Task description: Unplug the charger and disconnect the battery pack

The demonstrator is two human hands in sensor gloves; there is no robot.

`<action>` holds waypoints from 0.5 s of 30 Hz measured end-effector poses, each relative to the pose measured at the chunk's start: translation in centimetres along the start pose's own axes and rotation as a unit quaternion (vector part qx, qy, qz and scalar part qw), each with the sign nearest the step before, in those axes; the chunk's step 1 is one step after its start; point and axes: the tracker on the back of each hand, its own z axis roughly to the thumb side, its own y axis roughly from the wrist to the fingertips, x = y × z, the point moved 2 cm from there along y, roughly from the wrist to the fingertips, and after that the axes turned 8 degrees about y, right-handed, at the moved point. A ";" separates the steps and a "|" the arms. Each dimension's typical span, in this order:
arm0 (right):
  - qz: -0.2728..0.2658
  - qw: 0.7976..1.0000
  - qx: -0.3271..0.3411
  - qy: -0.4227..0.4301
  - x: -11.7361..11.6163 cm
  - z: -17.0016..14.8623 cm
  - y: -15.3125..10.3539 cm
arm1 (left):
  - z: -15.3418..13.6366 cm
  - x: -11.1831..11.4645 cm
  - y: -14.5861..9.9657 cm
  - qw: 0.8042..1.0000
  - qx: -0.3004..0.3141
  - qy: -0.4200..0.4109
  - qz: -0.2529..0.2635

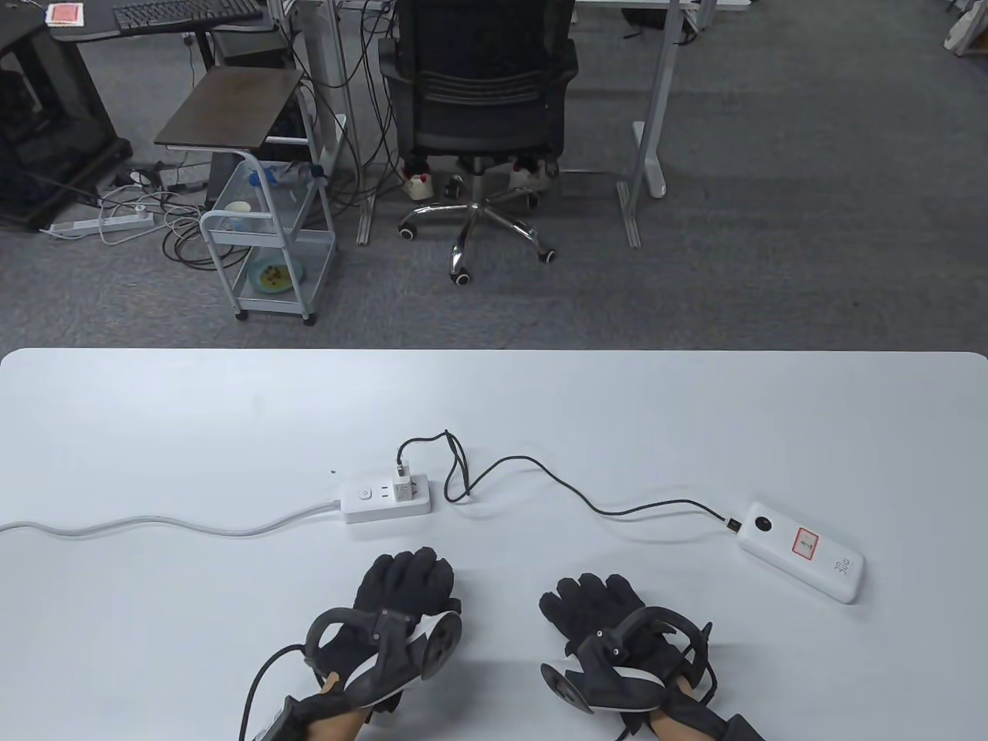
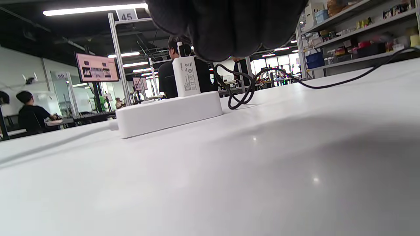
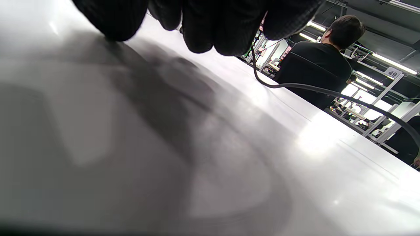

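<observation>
A white charger [image 1: 404,488] [image 2: 186,76] stands plugged into a white power strip [image 1: 386,500] [image 2: 169,113] at the table's middle. A black cable [image 1: 540,478] [image 2: 331,83] [image 3: 328,93] loops from the charger to a white battery pack [image 1: 803,549] at the right, plugged into its left end. My left hand [image 1: 407,583] [image 2: 226,29] lies on the table just in front of the strip, fingers loosely curled, holding nothing. My right hand [image 1: 590,602] [image 3: 197,23] rests to its right, also holding nothing, well left of the battery pack.
The strip's white cord [image 1: 154,526] runs off the table's left edge. Beyond the white table [image 1: 695,401] stand an office chair [image 1: 478,100], a small cart [image 1: 262,247] and desks. People sit in the background of the wrist views.
</observation>
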 end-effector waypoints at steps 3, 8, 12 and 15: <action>0.000 1.000 0.002 0.004 -0.1 0.1 0.0 | -0.1 0.0 0.0 1.000 -0.001 0.012 0.005; 0.001 1.000 -0.003 0.013 -0.1 0.0 0.0 | 0.0 0.1 -0.1 1.000 0.001 0.020 0.000; 0.002 1.000 -0.010 0.015 -0.2 -0.2 0.1 | 0.1 0.2 -0.1 1.000 0.004 0.027 0.000; -0.002 0.999 -0.026 0.032 -0.1 -0.7 0.0 | 0.1 0.2 -0.1 1.000 0.003 0.026 -0.002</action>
